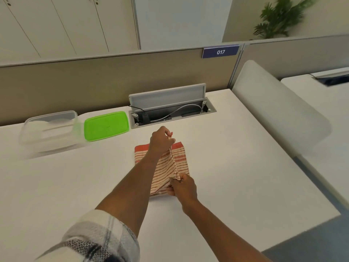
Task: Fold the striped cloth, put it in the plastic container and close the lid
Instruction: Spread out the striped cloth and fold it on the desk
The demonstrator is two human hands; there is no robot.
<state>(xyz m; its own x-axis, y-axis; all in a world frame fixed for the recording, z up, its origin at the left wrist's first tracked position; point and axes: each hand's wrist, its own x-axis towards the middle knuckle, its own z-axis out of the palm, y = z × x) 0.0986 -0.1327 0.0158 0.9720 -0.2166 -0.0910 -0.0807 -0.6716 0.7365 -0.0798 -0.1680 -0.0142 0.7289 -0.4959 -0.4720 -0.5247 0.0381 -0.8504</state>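
Note:
The red-and-cream striped cloth point(164, 167) lies partly folded on the white desk point(236, 167), at its middle. My left hand point(161, 141) pinches the cloth's far corner and lifts it. My right hand point(182, 188) pinches the near corner, so one edge of the cloth is raised and stretched between both hands. The clear plastic container point(50, 129) stands open at the far left of the desk, blurred. Its green lid point(106, 125) lies flat on the desk just right of the container.
An open cable hatch point(170, 108) with a raised grey flap and cables sits in the desk behind the cloth. A beige partition point(94, 82) runs along the back. A white side panel point(273, 110) borders the desk on the right.

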